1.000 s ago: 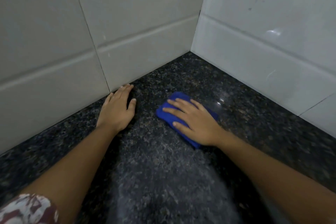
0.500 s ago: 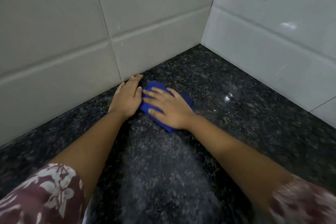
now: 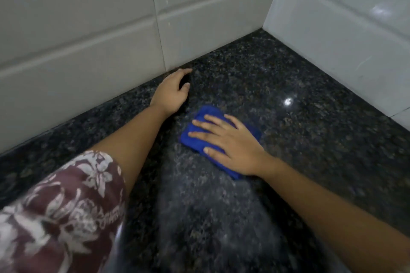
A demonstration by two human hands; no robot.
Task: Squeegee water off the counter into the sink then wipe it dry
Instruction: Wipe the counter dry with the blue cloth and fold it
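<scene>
A folded blue cloth lies flat on the dark speckled granite counter. My right hand presses down on it with straight, spread fingers and covers most of it. My left hand rests on the counter beside the wall, a short way up and left of the cloth, its fingers loosely bent and holding nothing. No squeegee and no sink are in view.
White tiled walls meet in a corner at the back right and bound the counter on two sides. A glossy light spot shines on the stone right of the cloth. A paler streaked patch runs toward me.
My right hand has slid the cloth away from my left hand, toward me and to the right. My left hand stays by the wall, its fingers now slightly bent.
</scene>
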